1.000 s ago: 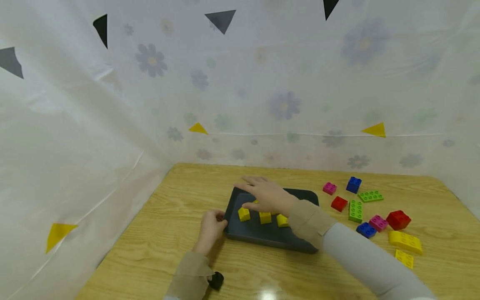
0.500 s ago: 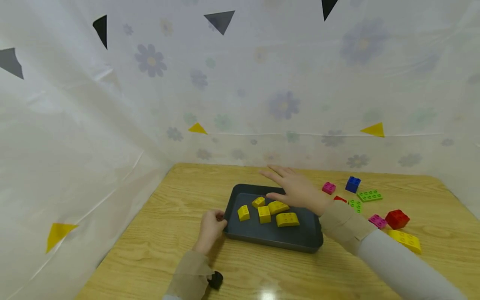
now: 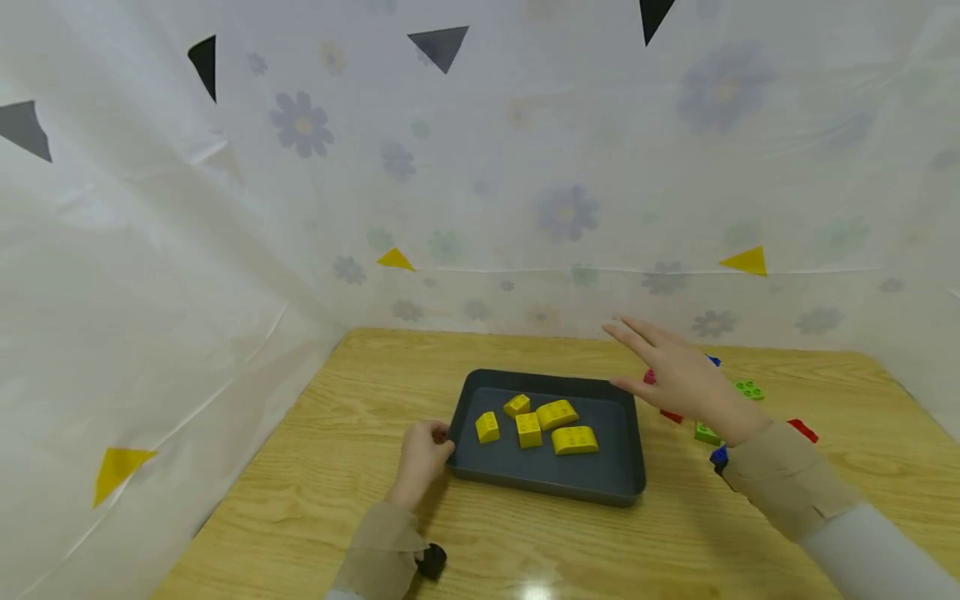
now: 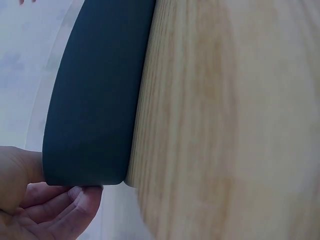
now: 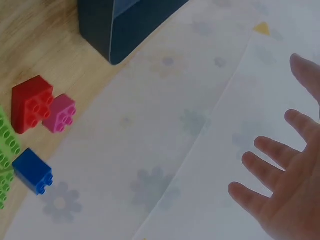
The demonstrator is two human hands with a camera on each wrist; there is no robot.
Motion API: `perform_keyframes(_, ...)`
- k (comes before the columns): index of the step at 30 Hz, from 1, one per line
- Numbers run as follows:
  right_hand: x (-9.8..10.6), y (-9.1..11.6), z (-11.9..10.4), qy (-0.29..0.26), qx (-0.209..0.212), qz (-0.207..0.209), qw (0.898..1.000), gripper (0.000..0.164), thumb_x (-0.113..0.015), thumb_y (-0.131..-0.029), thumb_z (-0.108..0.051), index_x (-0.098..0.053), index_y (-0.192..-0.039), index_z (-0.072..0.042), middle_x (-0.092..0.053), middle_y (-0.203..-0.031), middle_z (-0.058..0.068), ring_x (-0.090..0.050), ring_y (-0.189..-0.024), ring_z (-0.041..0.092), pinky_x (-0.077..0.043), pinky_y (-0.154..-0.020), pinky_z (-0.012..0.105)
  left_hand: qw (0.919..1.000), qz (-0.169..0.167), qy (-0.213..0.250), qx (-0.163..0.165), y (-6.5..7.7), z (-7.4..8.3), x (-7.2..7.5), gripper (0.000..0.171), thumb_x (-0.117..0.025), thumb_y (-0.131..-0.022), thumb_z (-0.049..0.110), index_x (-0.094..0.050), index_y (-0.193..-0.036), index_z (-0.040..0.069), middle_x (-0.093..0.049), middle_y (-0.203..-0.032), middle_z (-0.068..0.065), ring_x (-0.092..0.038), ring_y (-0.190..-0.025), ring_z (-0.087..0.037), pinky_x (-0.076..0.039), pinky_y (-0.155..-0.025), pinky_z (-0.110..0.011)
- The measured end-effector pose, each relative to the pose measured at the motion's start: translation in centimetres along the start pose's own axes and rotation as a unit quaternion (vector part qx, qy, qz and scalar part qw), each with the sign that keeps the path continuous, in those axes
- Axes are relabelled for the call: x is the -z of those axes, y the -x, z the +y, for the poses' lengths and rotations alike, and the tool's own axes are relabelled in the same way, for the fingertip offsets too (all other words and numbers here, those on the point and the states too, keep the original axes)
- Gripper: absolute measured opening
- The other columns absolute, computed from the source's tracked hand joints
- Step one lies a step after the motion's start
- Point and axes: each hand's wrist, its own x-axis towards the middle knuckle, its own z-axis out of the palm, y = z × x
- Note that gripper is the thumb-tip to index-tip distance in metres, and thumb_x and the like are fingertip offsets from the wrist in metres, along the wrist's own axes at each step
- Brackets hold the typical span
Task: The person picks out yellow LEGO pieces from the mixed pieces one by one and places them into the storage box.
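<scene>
A dark rectangular tray (image 3: 618, 467) lies on the wooden table. Several yellow toy bricks (image 3: 528, 430) sit inside it, some with sloped or curved tops. My left hand (image 3: 417, 462) grips the tray's left end; in the left wrist view, its thumb passes behind the rim and its curled fingers press the outer wall. Raised near the tray's far right corner, my right hand (image 3: 686, 379) has spread fingers and holds nothing. In the right wrist view a red brick (image 5: 33, 104), a pink brick (image 5: 60, 114) and a blue brick (image 5: 32, 171) lie on the table.
Green bricks (image 3: 748, 390) and a red one (image 3: 804, 430) lie on the table's right side, partly covered by the right hand and forearm. A pale flowered sheet (image 3: 570, 167) hangs behind the table (image 3: 300, 508) and along its left side.
My right hand has moved rightward from above the tray to past its right edge, uncovering the yellow bricks and hiding several bricks on the right. The left hand keeps its place on the tray.
</scene>
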Motion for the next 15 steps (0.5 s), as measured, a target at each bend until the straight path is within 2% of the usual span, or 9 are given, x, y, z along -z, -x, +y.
perform_keyframes(3,1.0,1.5,1.1,-0.030,-0.040,-0.011,0.999,0.074,-0.062,-0.085,-0.038,-0.024,-0.145,-0.018,-0.027,-0.142,0.023,-0.035,-0.120,0.049,-0.035,-0.089,0.061,1.0000,-0.001,0.001,-0.001,0.0,0.0,0.0,0.015,-0.062,-0.074,-0.007,-0.066,-0.089,-0.008,-0.061,-0.076,-0.013,-0.056,-0.068,-0.019,-0.047,-0.058,-0.029)
perform_keyframes(7,2.0,3.5,2.9,-0.059,-0.075,-0.002,0.995,0.075,-0.063,-0.085,-0.034,-0.022,-0.146,-0.015,-0.026,-0.140,0.029,-0.031,-0.118,0.053,-0.031,-0.085,0.068,1.0000,-0.004,0.000,0.002,0.0,-0.1,-0.1,0.015,-0.062,-0.074,-0.007,-0.066,-0.089,-0.008,-0.061,-0.075,-0.013,-0.055,-0.068,-0.018,-0.047,-0.057,-0.028)
perform_keyframes(11,2.4,5.6,4.7,-0.053,-0.091,0.018,0.994,0.077,-0.065,-0.084,-0.030,-0.022,-0.146,-0.013,-0.028,-0.136,0.031,-0.030,-0.116,0.054,-0.029,-0.083,0.070,1.0000,-0.004,0.002,0.002,0.1,0.0,0.1,0.015,-0.062,-0.075,-0.008,-0.066,-0.089,-0.008,-0.061,-0.075,-0.013,-0.055,-0.068,-0.019,-0.047,-0.057,-0.028)
perform_keyframes(15,2.7,7.7,5.9,-0.033,-0.128,0.004,0.991,0.077,-0.064,-0.084,-0.034,-0.024,-0.144,-0.009,-0.030,-0.133,0.031,-0.035,-0.111,0.054,-0.032,-0.080,0.069,1.0000,-0.004,0.007,0.005,0.1,0.1,0.2,0.016,-0.061,-0.075,-0.008,-0.066,-0.090,-0.008,-0.061,-0.076,-0.012,-0.056,-0.068,-0.020,-0.048,-0.057,-0.029)
